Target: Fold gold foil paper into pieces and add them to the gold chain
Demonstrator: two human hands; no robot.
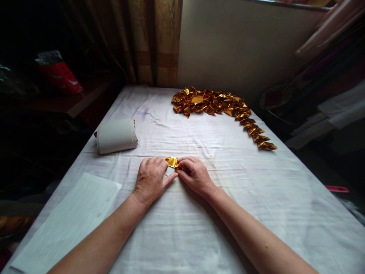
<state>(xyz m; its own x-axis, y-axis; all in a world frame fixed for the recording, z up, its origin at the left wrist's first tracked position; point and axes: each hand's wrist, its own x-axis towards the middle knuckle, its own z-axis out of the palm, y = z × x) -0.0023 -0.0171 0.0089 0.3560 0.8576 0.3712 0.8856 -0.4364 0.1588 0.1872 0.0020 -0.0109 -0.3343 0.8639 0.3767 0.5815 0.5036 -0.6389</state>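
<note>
A small piece of gold foil paper (pixel 171 161), partly folded and with its pale back showing, lies on the white cloth between my two hands. My left hand (pixel 152 174) presses on its left side, thumb stretched along the lower edge. With fingertips pinched together, my right hand (pixel 195 173) grips the right edge of the same paper. Part of the fold is hidden under the fingers. Farther back lies a long chain of folded gold foil pieces (pixel 212 102), bunched at the left and trailing down the right side.
A curled stack of white-backed paper (pixel 116 136) sits at the left. Nearer me lies a lined sheet (pixel 71 217). The white cloth (pixel 176 236) covers the table. A red container (pixel 61 76) stands on a dark side surface, and hanging clothes (pixel 339 106) are at the right.
</note>
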